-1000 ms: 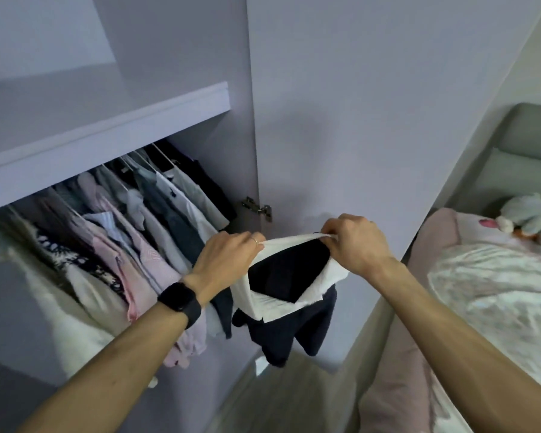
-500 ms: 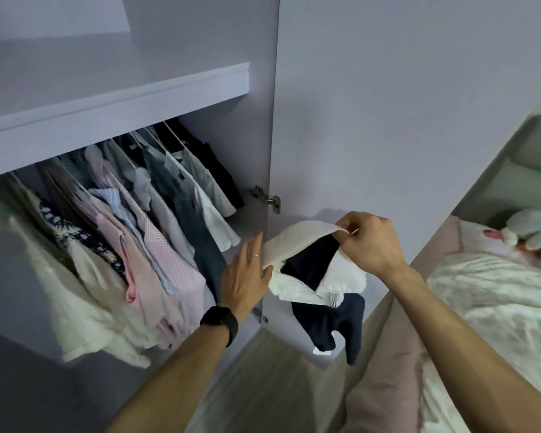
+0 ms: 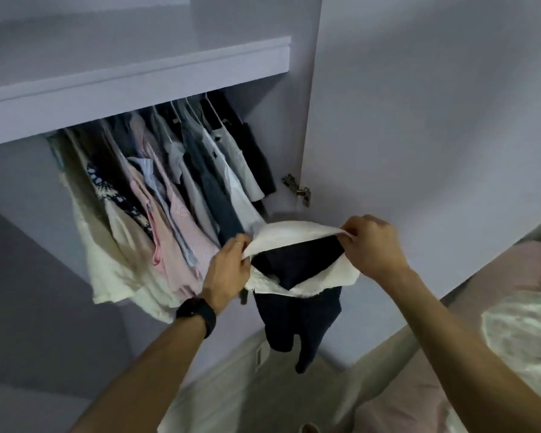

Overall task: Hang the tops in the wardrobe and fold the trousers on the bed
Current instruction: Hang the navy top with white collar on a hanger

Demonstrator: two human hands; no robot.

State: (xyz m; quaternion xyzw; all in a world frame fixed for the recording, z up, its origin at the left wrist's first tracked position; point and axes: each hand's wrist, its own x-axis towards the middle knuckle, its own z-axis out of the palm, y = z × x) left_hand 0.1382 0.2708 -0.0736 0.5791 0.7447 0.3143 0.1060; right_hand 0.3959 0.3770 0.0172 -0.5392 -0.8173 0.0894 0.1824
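Observation:
I hold a dark navy top with a wide white collar (image 3: 297, 276) in the air in front of the open wardrobe (image 3: 138, 73). My left hand (image 3: 228, 273) grips the left side of the white collar. My right hand (image 3: 369, 245) pinches the collar's right edge and keeps it stretched open. The navy body of the top hangs down below both hands. Whether a hanger is inside the top cannot be seen. Several tops on hangers (image 3: 169, 207) fill the rail under the shelf, just left of my left hand.
The open wardrobe door (image 3: 419, 120) stands right behind the held top, its hinge (image 3: 297, 189) just above my hands. The bed (image 3: 497, 323) with a pink sheet and a pale patterned cover lies at the right. A light floor shows below.
My left hand, open beside the collar half a second ago, has closed on the collar's left side again. The view has shifted left and down slightly.

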